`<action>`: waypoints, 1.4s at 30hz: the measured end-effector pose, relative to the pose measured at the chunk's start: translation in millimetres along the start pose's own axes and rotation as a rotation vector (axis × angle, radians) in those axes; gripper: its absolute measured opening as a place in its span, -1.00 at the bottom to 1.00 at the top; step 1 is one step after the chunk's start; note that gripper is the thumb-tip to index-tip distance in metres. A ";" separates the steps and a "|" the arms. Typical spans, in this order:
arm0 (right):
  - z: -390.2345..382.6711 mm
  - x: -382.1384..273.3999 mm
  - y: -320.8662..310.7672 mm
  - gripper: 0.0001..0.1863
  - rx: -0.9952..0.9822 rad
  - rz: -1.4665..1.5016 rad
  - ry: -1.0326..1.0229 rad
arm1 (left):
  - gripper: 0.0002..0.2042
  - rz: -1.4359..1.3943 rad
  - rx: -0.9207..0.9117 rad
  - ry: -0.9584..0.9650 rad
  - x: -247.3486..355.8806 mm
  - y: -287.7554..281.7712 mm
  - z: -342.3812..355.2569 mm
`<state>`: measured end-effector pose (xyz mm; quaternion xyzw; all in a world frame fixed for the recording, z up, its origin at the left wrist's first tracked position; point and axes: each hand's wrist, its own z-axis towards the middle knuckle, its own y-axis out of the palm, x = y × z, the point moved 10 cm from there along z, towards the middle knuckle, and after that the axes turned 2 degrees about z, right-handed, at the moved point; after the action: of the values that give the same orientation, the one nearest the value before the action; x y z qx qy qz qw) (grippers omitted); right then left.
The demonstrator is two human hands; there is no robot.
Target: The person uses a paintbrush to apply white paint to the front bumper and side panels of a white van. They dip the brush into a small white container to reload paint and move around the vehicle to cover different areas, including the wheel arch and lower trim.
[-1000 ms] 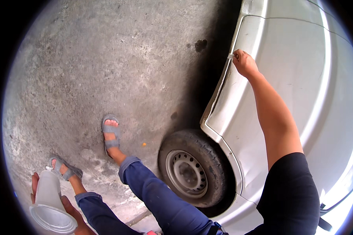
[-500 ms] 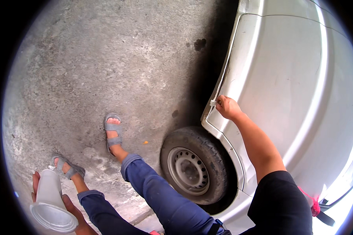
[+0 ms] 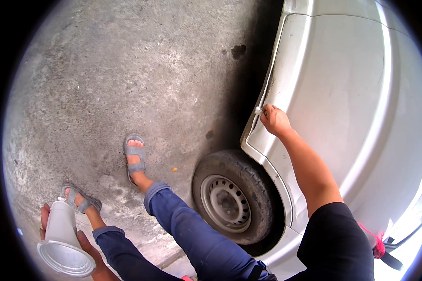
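My right hand (image 3: 275, 121) is closed in a pinch on a small whitish piece (image 3: 258, 110), too small for its kind to be made out. It presses against the lower edge of a silver-white vehicle body (image 3: 337, 93), just forward of the wheel arch, where a pale line runs along the seam. At the lower left, my left hand (image 3: 93, 257) is wrapped around a white plastic cup (image 3: 62, 222) with a wide flared rim. The cup is tilted, its rim toward me. Its inside looks whitish; whether it holds anything, I cannot tell.
Below my right arm is a wheel (image 3: 227, 203) with a grey steel rim under the arch. Worn concrete ground (image 3: 126, 70) spreads to the left, with a dark stain (image 3: 238, 51) near the vehicle. My sandalled feet (image 3: 136, 154) stand on it. A red tie (image 3: 378, 246) hangs at right.
My right hand has slid a short way forward along the vehicle's lower edge, away from the wheel, with the whitish piece. My left hand and the cup have barely shifted.
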<state>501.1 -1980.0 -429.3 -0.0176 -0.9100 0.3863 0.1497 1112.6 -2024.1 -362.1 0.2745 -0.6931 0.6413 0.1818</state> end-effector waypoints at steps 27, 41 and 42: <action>80.0 37.0 -64.6 -0.69 0.268 -0.003 0.251 | -0.29 0.096 -0.032 0.050 -2.8 -4.7 -4.4; -39.4 -45.0 79.3 -0.80 -0.170 -0.268 -0.260 | -0.22 0.000 -0.035 0.007 4.2 -5.2 -5.5; -51.5 -54.7 93.0 -0.79 -0.166 -0.335 -0.345 | -0.22 -0.016 -0.033 0.013 4.1 -7.1 -5.8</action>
<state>560.3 -1886.9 -475.6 0.1871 -0.9409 0.2773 0.0522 1113.1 -2019.2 -353.4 0.2730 -0.7002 0.6299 0.1959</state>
